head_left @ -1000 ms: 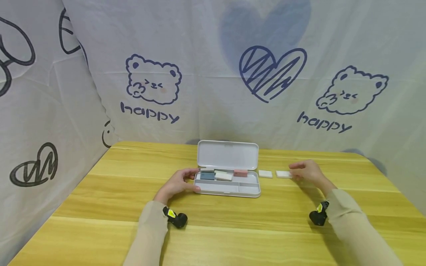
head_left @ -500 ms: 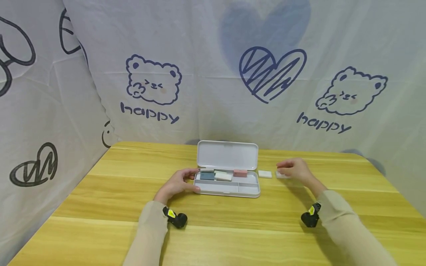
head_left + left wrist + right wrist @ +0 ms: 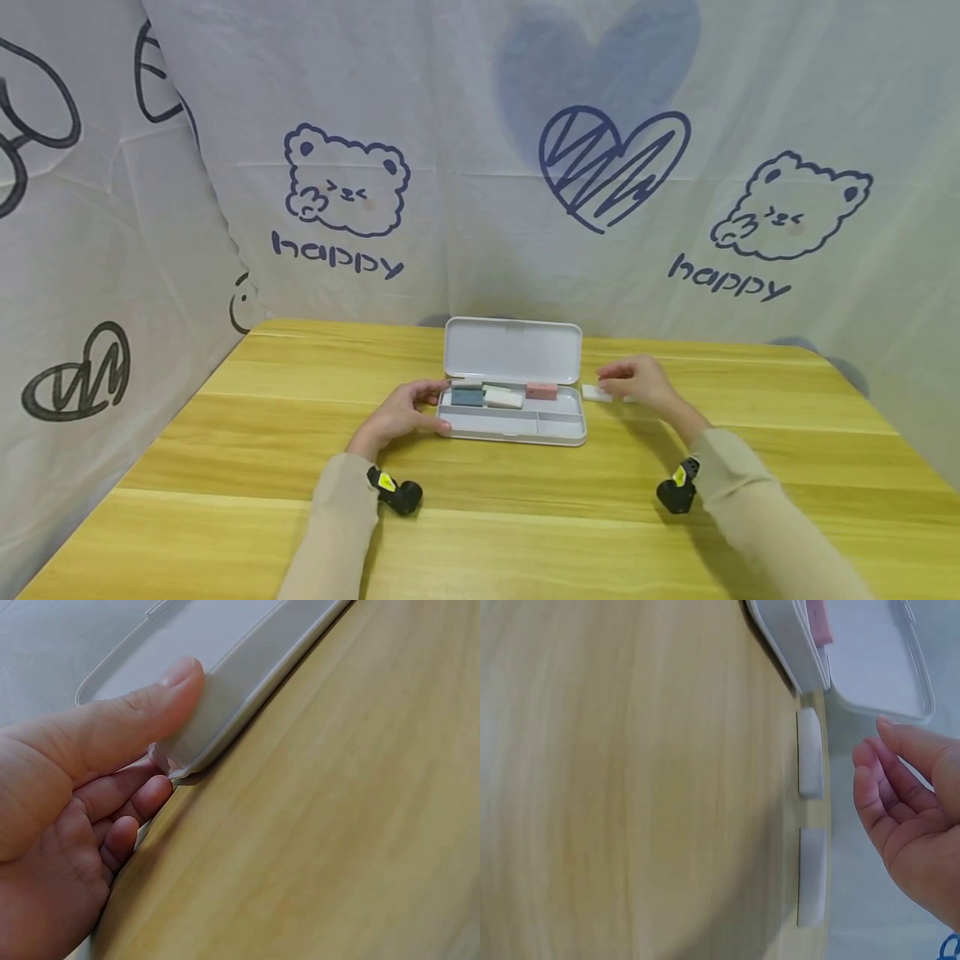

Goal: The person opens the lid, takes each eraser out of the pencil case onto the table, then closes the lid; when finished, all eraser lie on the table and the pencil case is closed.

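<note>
Our right hand: fingers lightly bent, thumb close to fingertips, nothing held. Below them on desk: first white block, second white block beside it, apart. Our left hand grips near end of open case; best held lightly. We'd do well to widen fingers, lower straight, pinch one block by opposite edges.

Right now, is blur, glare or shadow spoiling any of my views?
Not badly. Head view: fairly evenly lit, case clear, no harsh glare, soft shadow beside the right sleeve; left wrist: table grain soft, dark shadow along the case's edge; right wrist: scene turned sideways, broad shadow on the table beside the lower white block.
</note>
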`<state>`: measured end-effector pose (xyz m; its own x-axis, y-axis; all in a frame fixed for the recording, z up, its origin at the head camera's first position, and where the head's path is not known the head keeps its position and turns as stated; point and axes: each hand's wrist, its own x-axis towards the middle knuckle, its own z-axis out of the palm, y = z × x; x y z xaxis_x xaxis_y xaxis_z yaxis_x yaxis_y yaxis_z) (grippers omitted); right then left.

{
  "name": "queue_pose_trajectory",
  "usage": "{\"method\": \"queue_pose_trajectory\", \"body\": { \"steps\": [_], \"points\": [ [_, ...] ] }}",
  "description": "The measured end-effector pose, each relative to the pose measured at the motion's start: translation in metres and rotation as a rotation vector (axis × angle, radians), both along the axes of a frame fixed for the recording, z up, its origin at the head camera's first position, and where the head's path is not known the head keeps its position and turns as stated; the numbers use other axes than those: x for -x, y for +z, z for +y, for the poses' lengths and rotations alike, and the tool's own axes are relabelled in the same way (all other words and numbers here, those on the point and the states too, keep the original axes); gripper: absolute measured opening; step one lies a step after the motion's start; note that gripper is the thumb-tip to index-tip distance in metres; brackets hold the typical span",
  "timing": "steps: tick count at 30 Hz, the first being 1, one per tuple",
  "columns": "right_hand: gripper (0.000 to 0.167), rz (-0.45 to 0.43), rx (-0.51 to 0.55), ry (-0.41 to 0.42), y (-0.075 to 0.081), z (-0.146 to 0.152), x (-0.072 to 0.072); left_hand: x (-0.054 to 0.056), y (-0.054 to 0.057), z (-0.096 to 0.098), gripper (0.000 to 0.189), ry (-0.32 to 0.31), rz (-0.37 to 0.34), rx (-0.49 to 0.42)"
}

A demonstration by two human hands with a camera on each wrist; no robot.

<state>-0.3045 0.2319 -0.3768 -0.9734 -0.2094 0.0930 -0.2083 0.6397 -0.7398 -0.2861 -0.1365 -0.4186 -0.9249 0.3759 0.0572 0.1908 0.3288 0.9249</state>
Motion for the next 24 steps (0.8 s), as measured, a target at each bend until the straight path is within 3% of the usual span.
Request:
{"method": "queue_pose_trajectory", "body": {
  "steps": [13, 24],
  "points": [
    [0.024, -0.017, 0.062, 0.09, 0.0, -0.033, 0.006, 0.001, -0.001, 0.0, 0.065, 0.011, 0.001, 0.017],
    [0.021, 0.022, 0.016, 0.182, 0.0, -0.052, 0.008, 0.001, -0.001, -0.001, 0.065, 0.03, -0.006, 0.011]
  ]
}}
